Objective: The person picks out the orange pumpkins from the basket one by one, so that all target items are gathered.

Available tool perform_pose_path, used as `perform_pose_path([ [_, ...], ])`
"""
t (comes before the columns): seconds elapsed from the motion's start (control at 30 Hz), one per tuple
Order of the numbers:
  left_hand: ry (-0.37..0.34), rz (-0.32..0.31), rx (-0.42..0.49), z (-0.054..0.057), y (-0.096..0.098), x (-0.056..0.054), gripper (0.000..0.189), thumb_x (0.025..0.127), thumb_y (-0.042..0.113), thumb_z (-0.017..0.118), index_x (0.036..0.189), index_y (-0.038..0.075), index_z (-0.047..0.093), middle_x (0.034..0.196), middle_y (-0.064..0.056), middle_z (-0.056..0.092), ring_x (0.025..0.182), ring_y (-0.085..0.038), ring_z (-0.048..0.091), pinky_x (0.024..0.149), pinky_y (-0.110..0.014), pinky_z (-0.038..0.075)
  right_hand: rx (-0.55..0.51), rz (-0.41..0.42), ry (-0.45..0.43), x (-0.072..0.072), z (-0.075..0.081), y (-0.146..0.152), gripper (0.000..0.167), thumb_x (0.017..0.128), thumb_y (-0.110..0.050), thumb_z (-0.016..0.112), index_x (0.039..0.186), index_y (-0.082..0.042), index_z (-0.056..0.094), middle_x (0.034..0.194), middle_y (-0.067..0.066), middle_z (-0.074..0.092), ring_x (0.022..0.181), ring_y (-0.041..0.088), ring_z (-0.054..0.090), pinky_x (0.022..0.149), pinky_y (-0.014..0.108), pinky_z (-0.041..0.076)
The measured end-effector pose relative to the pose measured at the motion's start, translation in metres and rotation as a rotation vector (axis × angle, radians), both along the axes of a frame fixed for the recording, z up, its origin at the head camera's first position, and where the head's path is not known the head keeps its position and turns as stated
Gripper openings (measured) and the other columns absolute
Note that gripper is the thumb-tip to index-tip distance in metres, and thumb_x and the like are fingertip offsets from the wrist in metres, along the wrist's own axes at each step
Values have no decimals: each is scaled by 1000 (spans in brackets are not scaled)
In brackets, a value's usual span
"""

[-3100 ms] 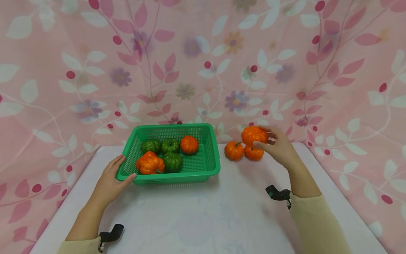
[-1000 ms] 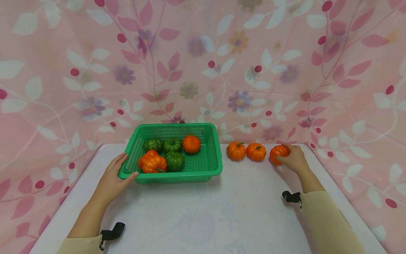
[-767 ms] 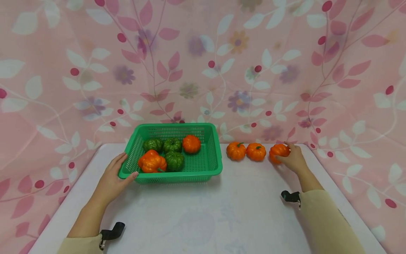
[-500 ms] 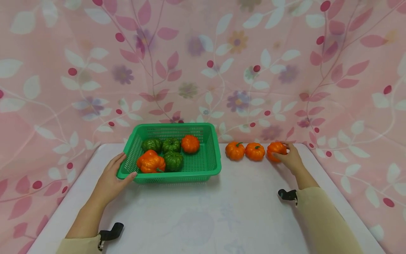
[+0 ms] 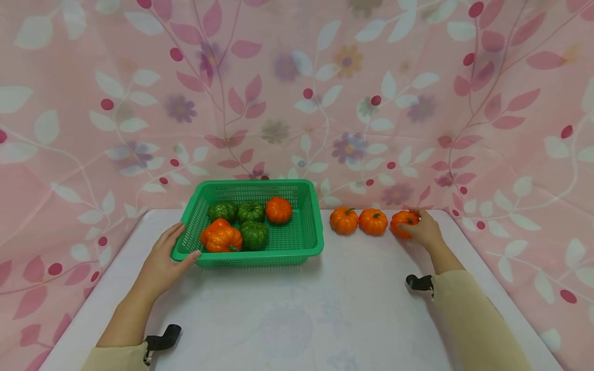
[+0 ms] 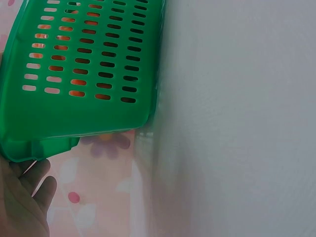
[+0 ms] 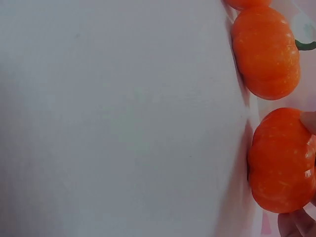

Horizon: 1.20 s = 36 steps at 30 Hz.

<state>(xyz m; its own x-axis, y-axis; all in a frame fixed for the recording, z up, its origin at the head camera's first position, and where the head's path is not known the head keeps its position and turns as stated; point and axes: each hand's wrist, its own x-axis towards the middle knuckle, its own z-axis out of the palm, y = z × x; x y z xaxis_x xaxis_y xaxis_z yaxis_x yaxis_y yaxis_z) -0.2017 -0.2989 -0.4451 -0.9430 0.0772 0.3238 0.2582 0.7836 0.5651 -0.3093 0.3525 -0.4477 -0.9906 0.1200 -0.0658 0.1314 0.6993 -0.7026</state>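
Note:
My right hand (image 5: 424,231) holds a small orange pumpkin (image 7: 281,160) at the right end of a row on the table. Its thumb and fingers lie on opposite sides of the pumpkin, which rests stem up. To the left sit two more small orange pumpkins, a middle pumpkin (image 5: 373,221) and a left pumpkin (image 5: 344,220), side by side. My left hand (image 5: 160,265) rests at the left end of a green plastic basket (image 5: 260,255), thumb on the front rim and fairly straight fingers along the left side. In the left wrist view its fingertips (image 6: 44,190) show beneath the rim.
Inside the basket lie several green pumpkins (image 5: 254,235), an orange pumpkin (image 5: 278,210) and a lumpy orange pumpkin (image 5: 221,237). A white-covered table (image 5: 287,314) carries everything. Close behind its back edge hangs a pink floral cloth (image 5: 297,103).
My right hand has brought the orange pumpkin from above the others down to the row's right end. Over the last second it has moved slightly left and turned stem up. The left hand stays put.

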Motion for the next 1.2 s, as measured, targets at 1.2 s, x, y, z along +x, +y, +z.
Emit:
perform_pose_path([
  [1.2,-14,6,6,1,1,0,84,92,38,72,154,-2,32,160,-18,27,142,-47,27,105,-74,28,48,39,-89,-14,-1,-3,82,98,-46,58,159,-7,20,156,36,21,137,61,21,109,72,26],
])
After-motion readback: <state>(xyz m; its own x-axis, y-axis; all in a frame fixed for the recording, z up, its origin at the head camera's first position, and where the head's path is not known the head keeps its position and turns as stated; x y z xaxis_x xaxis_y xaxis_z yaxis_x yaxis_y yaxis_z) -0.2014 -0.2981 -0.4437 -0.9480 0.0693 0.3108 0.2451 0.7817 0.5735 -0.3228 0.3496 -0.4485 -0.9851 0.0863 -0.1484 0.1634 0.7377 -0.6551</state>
